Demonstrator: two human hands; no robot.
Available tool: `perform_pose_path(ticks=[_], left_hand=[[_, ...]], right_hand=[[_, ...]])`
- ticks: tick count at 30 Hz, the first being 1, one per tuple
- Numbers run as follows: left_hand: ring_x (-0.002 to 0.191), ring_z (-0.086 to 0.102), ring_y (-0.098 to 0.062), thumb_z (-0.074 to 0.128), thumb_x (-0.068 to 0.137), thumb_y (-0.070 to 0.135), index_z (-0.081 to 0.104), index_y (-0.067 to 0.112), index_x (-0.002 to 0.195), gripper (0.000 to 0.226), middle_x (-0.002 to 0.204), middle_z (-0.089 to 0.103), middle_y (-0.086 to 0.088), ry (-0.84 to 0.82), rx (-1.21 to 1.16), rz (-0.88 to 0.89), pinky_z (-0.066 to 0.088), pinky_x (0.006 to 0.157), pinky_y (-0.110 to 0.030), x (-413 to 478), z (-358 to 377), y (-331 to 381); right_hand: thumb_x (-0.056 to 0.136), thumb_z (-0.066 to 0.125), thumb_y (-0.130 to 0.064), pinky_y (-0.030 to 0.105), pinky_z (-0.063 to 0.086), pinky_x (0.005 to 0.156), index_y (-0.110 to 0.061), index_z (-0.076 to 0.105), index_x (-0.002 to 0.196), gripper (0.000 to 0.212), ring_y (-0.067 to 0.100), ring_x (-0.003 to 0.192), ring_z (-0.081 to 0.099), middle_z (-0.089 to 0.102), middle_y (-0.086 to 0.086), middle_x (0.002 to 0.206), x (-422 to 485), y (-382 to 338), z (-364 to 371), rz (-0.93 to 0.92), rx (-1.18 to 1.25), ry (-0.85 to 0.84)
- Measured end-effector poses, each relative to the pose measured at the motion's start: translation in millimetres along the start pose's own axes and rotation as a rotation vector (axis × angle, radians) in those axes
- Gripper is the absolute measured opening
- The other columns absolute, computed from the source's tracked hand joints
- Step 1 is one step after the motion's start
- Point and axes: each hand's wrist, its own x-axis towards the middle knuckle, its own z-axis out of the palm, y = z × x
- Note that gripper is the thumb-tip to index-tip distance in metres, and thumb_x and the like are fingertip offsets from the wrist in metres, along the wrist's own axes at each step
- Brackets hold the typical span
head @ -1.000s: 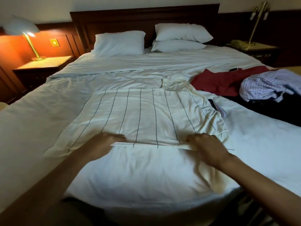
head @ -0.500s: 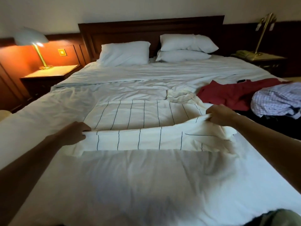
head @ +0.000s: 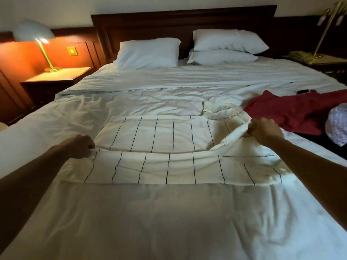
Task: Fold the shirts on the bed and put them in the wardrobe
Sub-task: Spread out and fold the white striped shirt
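I see the cream striped shirt [head: 159, 134] lying mid-bed [head: 169, 222], its lower part folded up over the body; the left hand [head: 80, 147] pinches the fold's left corner, low on the cloth; the right hand [head: 264, 131] pinches the right corner, lifted and bunched; a second ago both hands held the hem down near the foot; a red shirt [head: 293, 111] and a checked shirt [head: 336, 126] lie to the right.

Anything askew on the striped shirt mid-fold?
Fold is uneven: the right hand holds its end of the striped shirt raised and bunched, the left hand holds its end low; another part lies crumpled beside the red shirt.
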Motion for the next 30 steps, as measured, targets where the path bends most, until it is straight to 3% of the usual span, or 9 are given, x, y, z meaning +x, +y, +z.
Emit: perform_pose_path(ticks=[5,9,11,14,18,21,24,27,30], left_hand=[[0.096,0.057,-0.024,0.064,0.092,0.017,0.065,0.019,0.112,0.020,0.116,0.063,-0.009,-0.054,-0.111,-0.033,0.046,0.080,-0.032,13.3,18.4,-2.1],[0.118,0.057,-0.027,0.059,0.092,0.050,0.062,0.031,0.126,0.039,0.129,0.061,0.000,0.288,-0.279,0.174,0.042,0.101,-0.044,5.6,35.1,37.8],[0.137,0.045,-0.021,0.043,0.085,0.071,0.054,0.035,0.139,0.066,0.145,0.053,0.005,0.322,-0.362,0.325,0.030,0.115,-0.049,-4.5,45.6,69.7],[0.154,0.001,-0.010,0.018,0.080,0.088,0.017,0.049,0.155,0.084,0.166,0.008,0.016,0.200,-0.343,0.452,0.001,0.125,-0.049,-25.9,64.2,114.7],[0.152,-0.022,-0.019,0.004,0.079,0.090,-0.003,0.045,0.157,0.090,0.164,-0.020,0.009,0.154,-0.226,0.194,-0.013,0.122,-0.047,-26.1,78.4,119.6],[0.152,-0.018,-0.029,0.010,0.090,0.078,0.007,0.030,0.161,0.086,0.167,-0.013,-0.005,0.292,-0.262,0.099,-0.010,0.122,-0.056,-21.4,74.7,119.8],[0.155,-0.009,-0.019,0.016,0.098,0.072,0.033,0.025,0.156,0.077,0.166,0.010,0.002,0.469,-0.367,0.529,-0.001,0.124,-0.052,-37.7,65.4,158.7],[0.152,-0.014,-0.003,0.008,0.094,0.073,0.024,0.043,0.156,0.071,0.164,0.004,0.023,0.233,-0.347,0.744,-0.011,0.122,-0.028,-57.2,67.3,194.5],[0.152,-0.017,-0.006,-0.018,0.077,0.084,0.006,0.055,0.152,0.084,0.161,-0.009,0.030,0.171,-0.240,0.610,-0.007,0.122,-0.030,-50.9,78.1,174.7]], right_hand=[[0.092,0.062,-0.036,0.052,0.038,0.097,-0.030,0.047,0.139,0.050,0.039,0.125,0.047,0.053,0.015,0.134,0.0,-4.3,14.5,-0.016,-0.110,-0.089],[0.083,0.065,-0.057,0.054,0.024,0.111,-0.037,0.028,0.154,0.082,0.034,0.145,0.023,0.024,0.009,0.160,-30.3,-24.8,25.0,-0.247,-0.114,-0.089],[0.079,0.036,-0.079,0.051,0.017,0.116,-0.047,0.013,0.153,0.084,0.026,0.152,0.008,0.007,0.004,0.166,-56.2,-31.2,35.6,-0.358,-0.080,-0.181],[0.067,-0.006,-0.091,0.043,0.004,0.120,-0.057,-0.009,0.145,0.086,0.019,0.152,-0.010,-0.011,-0.003,0.166,-88.3,-27.1,46.9,-0.422,-0.126,-0.385],[0.053,-0.027,-0.090,0.049,0.007,0.119,-0.048,-0.003,0.153,0.112,0.033,0.152,-0.002,-0.006,0.002,0.166,-91.9,-24.6,42.4,-0.320,-0.300,-0.425],[0.070,-0.016,-0.076,0.058,0.014,0.116,-0.036,0.008,0.156,0.098,0.041,0.149,0.007,0.004,0.010,0.164,-95.0,-52.3,43.0,-0.258,-0.314,-0.287],[0.088,-0.009,-0.072,0.050,0.006,0.121,-0.037,0.000,0.157,0.078,0.027,0.153,-0.004,-0.008,-0.004,0.166,-113.6,-97.7,57.1,-0.453,-0.149,-0.305],[0.095,0.009,-0.066,0.046,-0.005,0.122,-0.036,0.003,0.158,0.070,0.021,0.152,-0.013,-0.009,-0.004,0.166,-131.8,-129.1,72.6,-0.516,-0.118,-0.475],[0.086,-0.003,-0.077,0.047,-0.008,0.122,-0.038,-0.002,0.157,0.081,0.023,0.151,-0.017,-0.014,-0.001,0.165,-131.7,-123.0,77.8,-0.431,-0.124,-0.496]])
